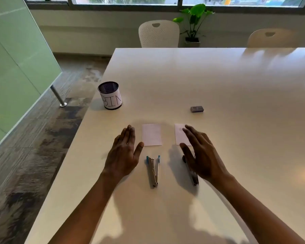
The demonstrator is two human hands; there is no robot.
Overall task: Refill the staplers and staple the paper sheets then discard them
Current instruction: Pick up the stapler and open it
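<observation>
Two staplers lie on the white table. The blue-ended stapler lies between my hands, its silver body pointing toward me. A dark stapler is partly hidden under my right hand, which hovers open above it. My left hand is open, flat, just left of the blue stapler. Two small paper sheets lie beyond the staplers: the left sheet is in full view, the right sheet partly covered by my right fingers. A small staple box sits further back on the right.
A mesh cup labelled BIN stands near the table's left edge. Two white chairs and a potted plant are beyond the far edge. A green glass partition runs along the left.
</observation>
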